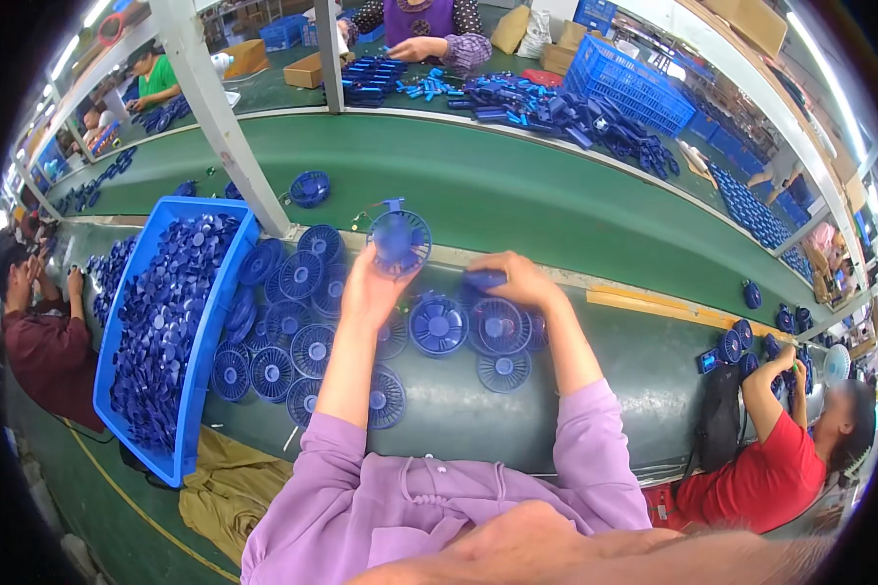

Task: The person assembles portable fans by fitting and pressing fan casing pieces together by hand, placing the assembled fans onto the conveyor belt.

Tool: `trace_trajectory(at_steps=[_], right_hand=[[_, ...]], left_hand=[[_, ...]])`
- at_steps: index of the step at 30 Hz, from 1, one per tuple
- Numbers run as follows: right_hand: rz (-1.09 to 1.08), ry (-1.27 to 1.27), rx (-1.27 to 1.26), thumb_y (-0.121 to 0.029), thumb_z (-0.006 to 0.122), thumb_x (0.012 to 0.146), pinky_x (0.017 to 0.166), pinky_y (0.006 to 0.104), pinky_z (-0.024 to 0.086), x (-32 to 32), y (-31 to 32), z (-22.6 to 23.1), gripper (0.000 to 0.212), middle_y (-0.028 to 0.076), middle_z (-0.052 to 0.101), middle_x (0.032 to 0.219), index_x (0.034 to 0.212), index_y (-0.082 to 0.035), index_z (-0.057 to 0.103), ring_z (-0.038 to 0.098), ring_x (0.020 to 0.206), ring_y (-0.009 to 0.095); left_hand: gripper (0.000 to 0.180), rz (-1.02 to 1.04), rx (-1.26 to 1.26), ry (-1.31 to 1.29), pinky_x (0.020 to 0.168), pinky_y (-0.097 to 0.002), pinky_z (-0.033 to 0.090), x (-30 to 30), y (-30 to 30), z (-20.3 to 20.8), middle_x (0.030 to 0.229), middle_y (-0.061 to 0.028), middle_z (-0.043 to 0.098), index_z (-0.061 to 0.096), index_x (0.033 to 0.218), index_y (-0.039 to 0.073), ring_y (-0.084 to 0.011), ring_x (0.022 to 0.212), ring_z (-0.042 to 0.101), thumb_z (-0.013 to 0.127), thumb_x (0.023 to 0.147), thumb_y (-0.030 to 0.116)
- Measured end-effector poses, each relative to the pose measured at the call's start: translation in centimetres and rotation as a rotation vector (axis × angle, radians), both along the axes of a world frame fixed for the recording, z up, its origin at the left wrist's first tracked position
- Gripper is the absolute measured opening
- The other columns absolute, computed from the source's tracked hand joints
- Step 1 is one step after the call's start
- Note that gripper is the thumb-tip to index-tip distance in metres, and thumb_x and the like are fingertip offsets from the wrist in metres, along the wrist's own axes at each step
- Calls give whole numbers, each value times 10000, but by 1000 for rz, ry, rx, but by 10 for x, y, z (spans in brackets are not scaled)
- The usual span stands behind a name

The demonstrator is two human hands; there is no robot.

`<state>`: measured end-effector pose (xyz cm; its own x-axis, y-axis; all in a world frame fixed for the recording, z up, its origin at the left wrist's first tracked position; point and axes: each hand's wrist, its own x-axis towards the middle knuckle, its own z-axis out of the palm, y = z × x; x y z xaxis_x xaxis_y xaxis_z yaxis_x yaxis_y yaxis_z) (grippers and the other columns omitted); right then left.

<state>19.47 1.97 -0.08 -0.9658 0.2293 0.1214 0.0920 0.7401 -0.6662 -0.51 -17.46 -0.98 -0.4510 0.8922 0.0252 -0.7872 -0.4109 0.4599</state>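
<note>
My left hand [369,285] is closed on the lower rim of a round blue fan head [400,244], held up by the edge of the green conveyor. Motion smears the middle of that fan head. To its right, my right hand [520,278] curls its fingers round a dark blue part [485,280], mostly covered and blurred. Beneath the two hands lie several round blue fan grilles on the dark green bench, among them a fan with blades [438,326] and an open grille [500,325]. More grilles [300,274] are heaped left of my left forearm.
A blue crate [202,390] full of small blue discs stands at the left. Beyond the bench runs a green conveyor [517,180] with a fan head [310,188] on it. A metal post [215,117] rises at left. Co-workers sit on both sides and across the conveyor.
</note>
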Motion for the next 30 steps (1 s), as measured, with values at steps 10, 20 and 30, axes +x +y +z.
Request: trace_trajectory(at_steps=[10, 20, 30], right_hand=[[-481, 444, -508, -209, 692, 810, 807, 305, 501, 1, -58, 37, 374, 84, 676, 986, 1112, 4, 631, 626, 890, 169], [-495, 554, -180, -89, 671, 788, 916, 329, 454, -27, -88, 24, 463, 66, 622, 1049, 1240, -79, 573, 587, 1010, 186], [-209, 431, 268, -411, 715, 737, 1052, 478, 323, -34, -112, 33, 770, 189, 412, 1369, 1387, -104, 437, 394, 1265, 385]], left_hand=[[523, -119, 20, 31, 991, -487, 429, 12, 11, 6, 1331, -119, 502, 401, 1369, 96, -263, 1202, 511, 363, 994, 458], [451, -371, -31, 92, 947, -436, 461, 30, 7, 2, 1267, -78, 564, 469, 1328, 90, -214, 1147, 550, 400, 994, 385], [454, -263, -66, -2, 939, -399, 467, 37, 7, 7, 1201, -90, 593, 518, 1262, 87, -229, 1085, 574, 373, 988, 419]])
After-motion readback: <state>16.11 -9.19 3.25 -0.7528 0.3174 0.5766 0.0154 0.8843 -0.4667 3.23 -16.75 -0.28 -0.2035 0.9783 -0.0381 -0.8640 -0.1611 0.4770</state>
